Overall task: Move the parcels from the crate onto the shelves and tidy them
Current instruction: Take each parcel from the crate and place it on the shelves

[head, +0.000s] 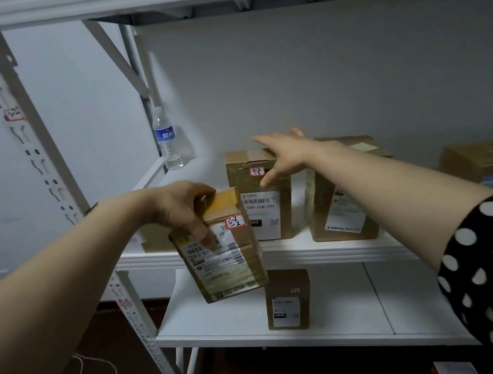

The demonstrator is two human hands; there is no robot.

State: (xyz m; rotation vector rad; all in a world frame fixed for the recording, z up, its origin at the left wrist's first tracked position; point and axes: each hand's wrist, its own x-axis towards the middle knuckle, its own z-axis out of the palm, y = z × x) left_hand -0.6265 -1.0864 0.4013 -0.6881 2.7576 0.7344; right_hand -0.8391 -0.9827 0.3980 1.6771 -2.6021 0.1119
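My left hand (178, 209) grips the top of a brown cardboard parcel (231, 262) with a red-edged tag, held tilted in front of the middle shelf's edge (312, 252). My right hand (285, 152) lies with straight fingers on top of an upright parcel (263, 213) standing on that shelf, thumb against its front. A larger leaning parcel (338, 211) stands just right of it. Another parcel (155, 240) sits partly hidden behind my left hand. The crate is not in view.
A water bottle (167, 141) stands at the shelf's back left corner. A flat box (491, 163) lies at the far right. One small parcel (287, 299) stands on the lower shelf (340, 329). A slotted white upright (42, 159) frames the left side.
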